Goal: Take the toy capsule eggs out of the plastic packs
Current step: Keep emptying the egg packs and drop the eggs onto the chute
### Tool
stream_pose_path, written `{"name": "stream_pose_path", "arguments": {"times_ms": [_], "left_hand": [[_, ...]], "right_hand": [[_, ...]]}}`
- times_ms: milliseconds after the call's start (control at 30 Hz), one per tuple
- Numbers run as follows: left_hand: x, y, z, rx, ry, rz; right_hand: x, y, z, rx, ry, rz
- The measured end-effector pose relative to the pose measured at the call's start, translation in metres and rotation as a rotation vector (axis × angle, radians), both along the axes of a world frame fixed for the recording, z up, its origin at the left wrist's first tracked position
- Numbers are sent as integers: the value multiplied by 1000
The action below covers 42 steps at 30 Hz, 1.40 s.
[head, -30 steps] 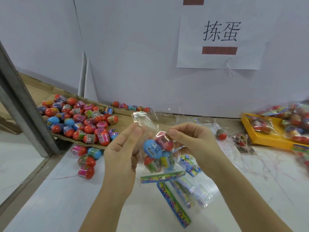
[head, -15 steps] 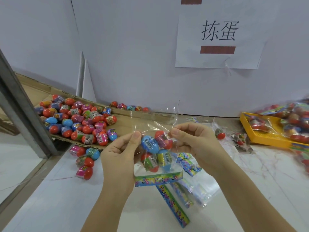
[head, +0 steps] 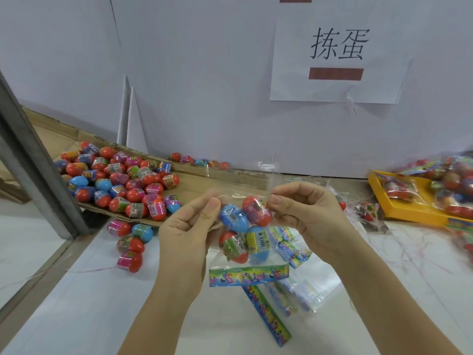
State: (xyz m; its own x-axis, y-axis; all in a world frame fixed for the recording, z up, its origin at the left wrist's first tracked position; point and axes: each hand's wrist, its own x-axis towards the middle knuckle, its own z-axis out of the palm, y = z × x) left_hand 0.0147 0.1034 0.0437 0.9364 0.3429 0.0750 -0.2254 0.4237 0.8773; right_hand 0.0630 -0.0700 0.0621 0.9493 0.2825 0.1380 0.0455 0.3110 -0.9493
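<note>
We look down on a white bench [head: 102, 303] set against a pale wall. At nine o'clock from the middle, a grey metal post [head: 38, 160] slants up the edge. Just past it, a flattened cardboard sheet [head: 194, 185] carries a heap of loose capsule eggs [head: 120, 183], mostly red with bright printed wraps. Four stray eggs [head: 130, 242] lie on the bench at the sheet's six o'clock.

In the middle, both our hands hold one clear plastic pack [head: 245, 257] above the bench. The left hand [head: 184, 234] pinches the pack's upper edge at its ten o'clock, its fingers [head: 212, 206] pressed together on the film. Four packed eggs [head: 234, 217] sit inside, a blue one uppermost, with a printed card strip across the pack's bottom. The right hand [head: 307, 211] pinches the same edge at two o'clock, thumb and forefinger clamped on the film likewise.

At the pack's five o'clock, flat clear packs [head: 294, 295] with printed strips lie on the bench. A paper sign [head: 337, 57] with two handwritten characters hangs on the wall at one o'clock. At three o'clock, a yellow tray [head: 399, 213] holds full packs, which are blurred
</note>
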Motion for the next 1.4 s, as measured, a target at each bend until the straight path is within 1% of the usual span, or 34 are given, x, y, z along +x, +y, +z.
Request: {"name": "stream_pose_path", "arguments": {"times_ms": [100,233,333,533,600,767,867,1000,1067,1133,1333,1400], "left_hand": [[-1,2,1,41,-15,-44],[-1,5,1,101,-58,-62],[-1,5,-2,61,-41,-123],[0,11,-1,2,-66,-235],[0,12,-1,11,-77,-274],[0,13,-1,63,-123,-293],[0,16,0,59,-158,-359],[-2,19,-1,77,-158,-407],[-4,17,1,66,-141,-403],[-4,16,0,98,-127,-388],[-3,17,1,120,-140,-330],[-2,19,-2,83,-169,-320]], "right_hand": [[1,-5,1,-20,-25,20],[4,-14,4,-109,-75,99],[5,-19,5,-141,-87,127],[1,-21,9,-162,-197,152],[0,-22,11,-163,-215,162],[1,-22,10,-168,-226,153],[1,-23,11,-191,-250,151],[0,-27,13,-202,-281,194],[0,-28,14,-222,-299,204],[0,-29,14,-241,-311,201],[-2,-25,14,-244,-355,211],[-2,-24,14,-242,-368,181]]}}
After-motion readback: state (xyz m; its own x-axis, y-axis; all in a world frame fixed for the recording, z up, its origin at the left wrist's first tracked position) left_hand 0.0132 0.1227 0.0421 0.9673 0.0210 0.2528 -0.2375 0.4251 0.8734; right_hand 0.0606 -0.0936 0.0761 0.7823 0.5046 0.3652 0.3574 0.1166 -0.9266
